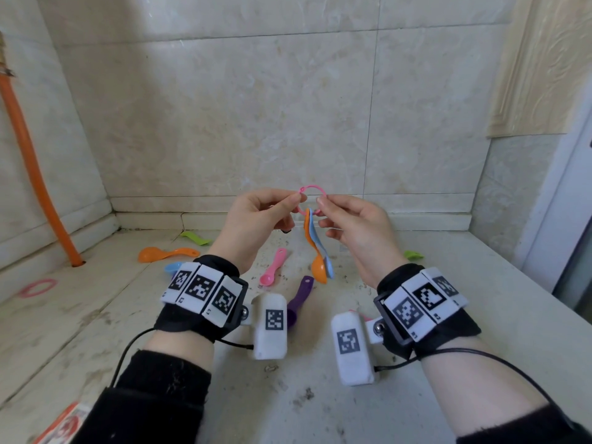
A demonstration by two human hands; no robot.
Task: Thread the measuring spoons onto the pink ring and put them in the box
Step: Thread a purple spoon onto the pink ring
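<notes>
I hold a thin pink ring up in front of me, pinched on its left side by my left hand and on its right side by my right hand. An orange spoon and a light blue spoon hang from the ring between my hands. Loose on the counter lie a pink spoon, a purple spoon, a larger orange spoon, a blue spoon partly behind my left wrist, and two green spoons. A red and white box shows at the bottom left edge.
A second pink ring lies on the counter at far left. An orange pipe runs down the left wall into the counter. Tiled walls close the back and left; the counter's edge falls away at right.
</notes>
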